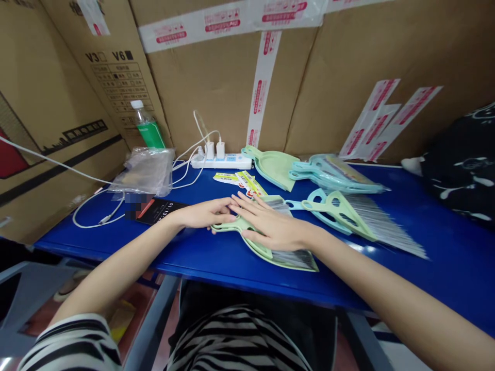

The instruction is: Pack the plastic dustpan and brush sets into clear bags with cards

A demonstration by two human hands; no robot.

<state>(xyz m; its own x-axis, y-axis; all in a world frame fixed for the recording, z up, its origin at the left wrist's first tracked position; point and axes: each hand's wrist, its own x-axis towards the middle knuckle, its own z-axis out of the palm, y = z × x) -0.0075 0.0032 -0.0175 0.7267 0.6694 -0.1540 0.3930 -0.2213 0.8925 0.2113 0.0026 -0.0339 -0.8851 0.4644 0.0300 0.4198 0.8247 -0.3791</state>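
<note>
Black, the phone [164,209] lies left of the left hand [204,212], whose fingers curl around the green handle [228,225], apparently steadying it; the right hand [273,226], fingers loosely spread, lies flat over the brush [296,257], seemingly pressing it onto the dustpan [270,261] beneath; more brushes [386,221] sit right of those fingers.

Smooth, pale-green, triangular plastic brush [242,225] with thin grey bristles [293,257]; glossy, broad blue tabletop [456,247]; matt, tall brown cardboard panel [216,82]; shiny, crumpled clear plastic bag [150,167].
</note>
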